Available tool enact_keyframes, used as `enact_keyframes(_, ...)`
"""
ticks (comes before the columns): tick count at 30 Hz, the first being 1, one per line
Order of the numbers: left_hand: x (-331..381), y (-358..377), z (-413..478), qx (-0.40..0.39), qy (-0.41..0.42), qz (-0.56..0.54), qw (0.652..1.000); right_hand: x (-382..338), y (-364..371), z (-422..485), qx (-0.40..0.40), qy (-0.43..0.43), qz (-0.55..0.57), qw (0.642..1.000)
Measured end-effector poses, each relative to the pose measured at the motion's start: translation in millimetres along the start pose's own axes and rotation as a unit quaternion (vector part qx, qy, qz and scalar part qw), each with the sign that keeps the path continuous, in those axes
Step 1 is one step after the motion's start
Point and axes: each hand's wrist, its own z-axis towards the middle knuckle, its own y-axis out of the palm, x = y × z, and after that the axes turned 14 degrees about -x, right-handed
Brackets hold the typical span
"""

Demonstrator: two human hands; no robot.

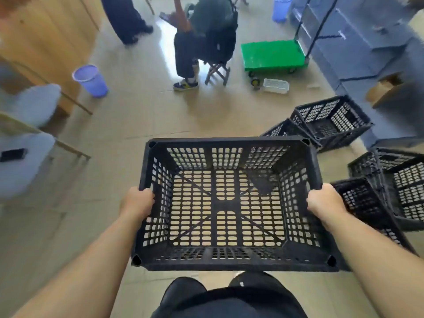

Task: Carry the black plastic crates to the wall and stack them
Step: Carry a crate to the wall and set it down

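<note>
In front of the body, above the floor: black crate (229, 203) held level, empty | left hand (138, 203) grips its left rim, right hand (323, 200) grips its right rim | more crates (332, 121) on the floor to the right | step: carrying | next, likely: walk to the wall, set it squarely on a stack.

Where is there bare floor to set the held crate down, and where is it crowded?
Bare tile lies ahead of the held crate, bordered by the purple bin, the seated person and the floor crates; also left, beside the grey chairs. Crowded on the right: floor crates, green trolley, white tray.
</note>
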Motion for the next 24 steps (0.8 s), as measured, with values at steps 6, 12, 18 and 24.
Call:
enact_keyframes(6, -116, -129, -13, 0.068, -0.072, -0.093, 0.991, -103, 99, -74, -0.036, -0.102, -0.090, 0.990)
enact_keyframes(12, -220, -238, -51, 0.148, -0.103, -0.198, 0.963, -186, 210, -150, -0.070, -0.192, -0.139, 0.969)
enact_keyframes(18, -313, -310, -84, 0.220, -0.160, -0.257, 0.927, -261, 314, -218, -0.109, -0.278, -0.213, 0.930)
enact_keyframes(24, -392, -345, -103, 0.266, -0.199, -0.346, 0.877, -334, 416, -268, -0.152, -0.351, -0.294, 0.876)
